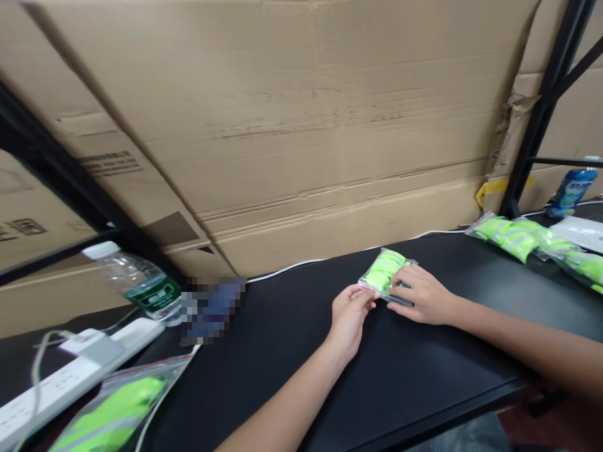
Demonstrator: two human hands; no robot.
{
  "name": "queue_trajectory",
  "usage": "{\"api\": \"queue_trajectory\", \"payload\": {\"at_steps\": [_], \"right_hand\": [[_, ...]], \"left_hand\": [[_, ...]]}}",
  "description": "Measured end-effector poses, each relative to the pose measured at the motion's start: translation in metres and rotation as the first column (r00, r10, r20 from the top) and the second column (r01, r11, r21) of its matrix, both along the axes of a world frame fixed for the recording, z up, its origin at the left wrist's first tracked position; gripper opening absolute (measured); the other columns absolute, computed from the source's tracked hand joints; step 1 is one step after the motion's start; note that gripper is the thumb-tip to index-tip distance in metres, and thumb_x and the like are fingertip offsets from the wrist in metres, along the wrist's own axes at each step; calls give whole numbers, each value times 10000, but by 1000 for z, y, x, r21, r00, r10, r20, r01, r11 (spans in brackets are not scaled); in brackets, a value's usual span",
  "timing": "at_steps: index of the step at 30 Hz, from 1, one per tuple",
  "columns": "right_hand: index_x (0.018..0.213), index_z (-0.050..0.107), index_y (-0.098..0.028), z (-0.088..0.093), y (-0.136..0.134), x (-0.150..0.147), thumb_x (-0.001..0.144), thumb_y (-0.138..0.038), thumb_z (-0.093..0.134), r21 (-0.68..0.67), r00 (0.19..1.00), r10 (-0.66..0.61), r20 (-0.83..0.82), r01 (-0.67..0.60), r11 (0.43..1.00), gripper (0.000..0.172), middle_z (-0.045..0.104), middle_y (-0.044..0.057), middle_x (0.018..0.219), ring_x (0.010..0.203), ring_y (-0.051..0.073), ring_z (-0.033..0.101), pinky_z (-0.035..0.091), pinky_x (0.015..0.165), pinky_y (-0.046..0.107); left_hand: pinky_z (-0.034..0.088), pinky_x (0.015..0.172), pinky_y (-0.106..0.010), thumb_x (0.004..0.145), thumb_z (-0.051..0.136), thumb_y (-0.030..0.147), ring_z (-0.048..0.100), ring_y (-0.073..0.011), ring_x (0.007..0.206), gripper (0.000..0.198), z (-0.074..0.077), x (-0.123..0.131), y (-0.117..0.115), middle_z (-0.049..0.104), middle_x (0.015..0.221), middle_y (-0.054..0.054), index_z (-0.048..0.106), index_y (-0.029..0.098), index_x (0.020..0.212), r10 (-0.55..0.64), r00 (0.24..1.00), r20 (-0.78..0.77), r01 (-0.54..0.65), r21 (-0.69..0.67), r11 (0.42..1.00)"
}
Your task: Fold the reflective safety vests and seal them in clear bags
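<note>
A small clear zip-lock bag point(382, 271) holds folded neon-green fabric with silvery-grey stripes. It is on the black table, in front of the cardboard wall. My left hand point(349, 317) pinches the bag's near edge, by its reddish zip strip, between thumb and fingers. From the right, my right hand point(421, 295) reaches over the bag's side with bent fingers gripping it. The right fingertips partly cover the bag, so their exact hold is hard to see.
Left: a white power strip point(44, 389) with a plugged-in charger, a tilted water bottle point(146, 285), a pixelated object point(217, 311) and another green-filled bag point(117, 414). Right: more green-filled bags point(509, 235) and a blue bottle point(572, 188). A white cable point(287, 269) runs along the back.
</note>
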State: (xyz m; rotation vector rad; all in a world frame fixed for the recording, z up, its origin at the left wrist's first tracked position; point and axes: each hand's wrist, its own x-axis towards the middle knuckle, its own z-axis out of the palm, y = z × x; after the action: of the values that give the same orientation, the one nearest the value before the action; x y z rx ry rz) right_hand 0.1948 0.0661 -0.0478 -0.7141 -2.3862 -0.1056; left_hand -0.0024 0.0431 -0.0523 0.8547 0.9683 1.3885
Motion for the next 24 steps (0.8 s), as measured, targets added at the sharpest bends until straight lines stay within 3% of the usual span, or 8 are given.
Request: {"api": "queue_trajectory", "payload": {"at_steps": [4,9,13,18,21,24], "right_hand": [[873,687,-217,0,5,0,918,-361,657,-326,978,36,-203,-102,940,154,668,36,815,823,216,566,407,847,411],[797,683,-220,0,9,3,939,-423,634,-480,925,10,-380,-206,853,252,694,5,768,785,186,617,469,819,367],[833,624,-200,-5,18,7,945,-523,585,-534,805,-130,-578,-253,807,344,700,31,798,766,187,660,536,752,350],[916,552,-220,-13,25,4,937,-587,570,-527,610,-269,-745,-292,798,368,706,70,1033,925,205,684,563,873,418],[930,488,-241,-11,22,2,948,-585,555,-544,524,-314,-792,-370,753,351,695,71,1110,945,215,699,600,816,431],[940,463,-249,-7,21,5,973,-563,515,-564,460,-364,-810,-439,699,319,681,78,1151,920,209,702,619,705,389]], "left_hand": [[509,597,-242,632,852,241,643,-130,603,242,1,2,-1,723,693,-53,693,130,776,18,996,-82,-9,109,994],[540,610,-274,622,873,289,693,-181,696,294,9,6,-1,722,732,-50,687,149,801,68,986,-154,-28,251,967],[540,622,-278,656,845,280,662,-157,646,252,16,6,-4,700,702,-33,685,153,804,127,971,-200,-58,320,946],[554,725,-313,666,841,300,661,-174,705,260,21,5,-8,689,741,-36,688,167,828,145,957,-253,-40,380,924],[543,861,-340,742,789,373,676,-220,944,362,16,-4,0,699,969,-72,654,193,1026,194,951,-241,-95,368,925],[489,1000,-363,713,825,353,565,-266,1261,529,9,-19,15,621,1283,-114,582,220,1163,228,945,-236,-157,282,946]]}}
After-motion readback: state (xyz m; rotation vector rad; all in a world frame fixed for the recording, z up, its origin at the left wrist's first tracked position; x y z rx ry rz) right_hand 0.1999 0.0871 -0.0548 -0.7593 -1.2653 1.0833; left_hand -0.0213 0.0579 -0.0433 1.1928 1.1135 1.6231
